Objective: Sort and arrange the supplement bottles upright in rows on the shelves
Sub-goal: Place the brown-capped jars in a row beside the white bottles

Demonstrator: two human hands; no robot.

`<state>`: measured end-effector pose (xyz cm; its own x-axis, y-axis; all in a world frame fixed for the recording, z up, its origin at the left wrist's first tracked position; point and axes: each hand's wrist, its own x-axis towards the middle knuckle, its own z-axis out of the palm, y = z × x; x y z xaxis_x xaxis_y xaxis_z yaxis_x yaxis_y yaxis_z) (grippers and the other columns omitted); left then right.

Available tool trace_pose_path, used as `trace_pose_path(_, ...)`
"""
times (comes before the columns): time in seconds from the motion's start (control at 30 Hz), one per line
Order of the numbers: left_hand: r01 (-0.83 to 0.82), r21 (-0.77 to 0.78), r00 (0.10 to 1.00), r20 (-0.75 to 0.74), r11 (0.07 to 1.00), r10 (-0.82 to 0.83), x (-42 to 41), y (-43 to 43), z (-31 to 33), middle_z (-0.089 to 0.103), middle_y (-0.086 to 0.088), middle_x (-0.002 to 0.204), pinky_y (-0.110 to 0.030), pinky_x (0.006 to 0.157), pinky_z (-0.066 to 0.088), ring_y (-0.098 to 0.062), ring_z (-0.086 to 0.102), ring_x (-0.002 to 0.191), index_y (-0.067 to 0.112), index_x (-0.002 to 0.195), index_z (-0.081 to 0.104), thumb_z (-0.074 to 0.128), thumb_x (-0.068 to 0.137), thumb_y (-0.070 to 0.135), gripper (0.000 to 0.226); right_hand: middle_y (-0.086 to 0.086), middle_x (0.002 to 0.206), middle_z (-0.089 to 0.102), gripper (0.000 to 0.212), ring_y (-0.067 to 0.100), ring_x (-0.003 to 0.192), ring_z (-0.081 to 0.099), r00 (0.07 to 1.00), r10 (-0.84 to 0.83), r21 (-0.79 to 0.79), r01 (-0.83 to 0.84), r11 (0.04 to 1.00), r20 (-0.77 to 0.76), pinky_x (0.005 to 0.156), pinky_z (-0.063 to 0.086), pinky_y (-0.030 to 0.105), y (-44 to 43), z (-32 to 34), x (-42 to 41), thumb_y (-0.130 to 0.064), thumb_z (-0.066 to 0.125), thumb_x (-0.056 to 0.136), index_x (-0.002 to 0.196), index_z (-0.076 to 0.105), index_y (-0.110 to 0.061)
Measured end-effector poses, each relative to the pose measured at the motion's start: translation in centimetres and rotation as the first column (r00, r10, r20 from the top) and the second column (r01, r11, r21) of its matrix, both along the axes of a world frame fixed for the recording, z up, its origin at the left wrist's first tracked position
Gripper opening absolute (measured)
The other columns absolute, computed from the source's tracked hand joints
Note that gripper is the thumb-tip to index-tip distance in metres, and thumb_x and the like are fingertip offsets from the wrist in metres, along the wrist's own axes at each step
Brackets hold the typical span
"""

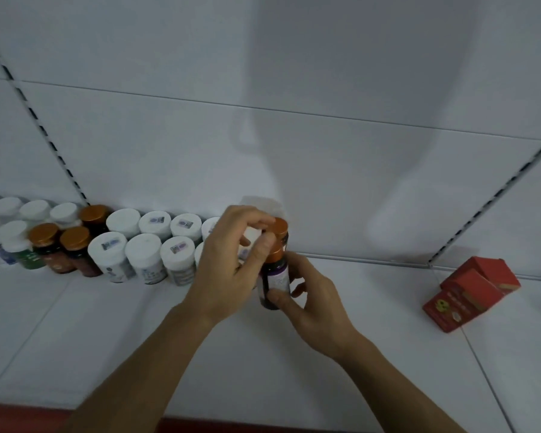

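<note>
Head view, white shelf [107, 339] with white back panel.

Right hand [313, 303] is gripping a dark bottle with an orange cap [274, 278] around its lower body, thumb across the white-and-purple label, fingers wrapping behind. The bottle is standing upright, base at or just above the shelf surface; contact cannot be confirmed. Left hand [228, 264] is curling over from the left, fingers closing on the cap area of this bottle. A second orange-capped bottle [281, 228] is sitting directly behind it, touching or nearly so; whether the left fingers are also contacting that one cannot be told.

To the left, two rows of bottles are standing upright against the back panel. White-capped bottles [144, 254] are occupying the stretch next to the left hand, several carrying small printed stickers on their lids. Further left, a cluster of orange-capped dark bottles [74, 242] is standing, then more white-capped ones, including a green-labelled bottle [28, 259] and a blue-labelled one, running out of frame.

Well apart on the right, red cartons [472, 292] are lying stacked on the shelf, tilted.
</note>
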<state>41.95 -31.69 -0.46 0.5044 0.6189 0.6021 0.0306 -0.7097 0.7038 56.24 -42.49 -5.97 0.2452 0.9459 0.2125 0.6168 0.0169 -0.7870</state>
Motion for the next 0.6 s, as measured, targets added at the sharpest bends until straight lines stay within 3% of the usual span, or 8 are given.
trace_pose_path(0.07,-0.062,0.073,0.991,-0.111,0.995,0.070,-1.1,2.4,-0.6,0.059,0.007,0.116,-0.027,0.088,0.047,-0.013,0.058,0.109,0.016,0.116,0.063,0.053,0.100,0.019,0.019,-0.021,0.120,0.058,0.057,-0.003,0.104,0.057,0.992,-0.118,-0.011,0.117,0.993,-0.038,0.079,0.047,0.009,0.1,-0.8,0.2,-0.029,0.072,0.092,0.141,0.044,-0.029)
trace_pose_path(0.13,-0.062,0.152,0.938,-0.329,0.986,0.110,-2.0,4.6,-1.6,0.057,0.008,0.119,-0.034,0.093,0.045,-0.014,0.053,0.109,0.019,0.118,0.062,0.057,0.098,0.018,0.021,-0.023,0.117,0.058,0.055,-0.001,0.101,0.058,0.985,-0.170,-0.014,0.170,0.985,-0.039,0.078,0.050,0.011,0.9,-1.6,0.3,-0.024,0.077,0.088,0.134,0.048,-0.031)
trace_pose_path(0.23,-0.003,0.220,0.833,-0.540,0.976,0.124,-2.4,5.9,-3.4,0.056,0.009,0.125,-0.042,0.094,0.043,-0.017,0.051,0.114,0.022,0.121,0.063,0.053,0.094,0.030,0.029,-0.015,0.115,0.062,0.053,0.004,0.099,0.059,0.966,-0.258,-0.030,0.257,0.966,-0.029,0.084,0.054,0.022,2.3,-2.7,0.2,-0.024,0.082,0.082,0.127,0.055,-0.031)
trace_pose_path(0.4,-0.021,0.262,0.801,-0.573,0.965,0.173,-2.5,5.8,-4.2,0.057,0.014,0.127,-0.038,0.094,0.037,-0.014,0.048,0.121,0.027,0.119,0.065,0.044,0.096,0.036,0.033,-0.013,0.114,0.066,0.064,-0.012,0.095,0.058,0.921,-0.359,-0.063,0.354,0.933,-0.148,0.075,0.044,0.001,3.6,-2.9,-0.7,-0.022,0.085,0.078,0.132,0.051,-0.030)
trace_pose_path(0.47,-0.021,0.267,0.803,-0.570,0.964,0.175,-2.6,6.0,-4.4,0.058,0.014,0.127,-0.037,0.093,0.037,-0.014,0.048,0.121,0.027,0.119,0.065,0.045,0.096,0.036,0.032,-0.011,0.114,0.066,0.072,-0.010,0.091,0.057,0.914,-0.371,-0.088,0.362,0.928,-0.161,0.073,0.041,-0.002,3.8,-2.9,-0.9,-0.023,0.087,0.077,0.138,0.049,-0.027)
trace_pose_path(0.53,-0.016,0.263,0.805,-0.569,0.965,0.169,-2.7,6.0,-4.5,0.058,0.014,0.126,-0.035,0.092,0.035,-0.014,0.049,0.119,0.027,0.118,0.066,0.048,0.095,0.035,0.030,-0.012,0.111,0.065,0.085,-0.006,0.090,0.058,0.912,-0.364,-0.137,0.343,0.929,-0.188,0.077,0.045,0.002,3.8,-2.6,-1.1,-0.024,0.087,0.076,0.147,0.040,-0.026)
trace_pose_path(0.6,-0.010,0.249,0.811,-0.565,0.969,0.154,-2.6,6.1,-4.3,0.059,0.014,0.124,-0.033,0.091,0.034,-0.014,0.050,0.116,0.026,0.116,0.067,0.049,0.094,0.036,0.030,-0.010,0.121,0.062,0.095,0.001,0.102,0.059,0.916,-0.333,-0.183,0.296,0.937,-0.223,0.089,0.054,0.020,3.1,-2.1,-0.9,-0.026,0.088,0.075,0.152,0.032,-0.027)
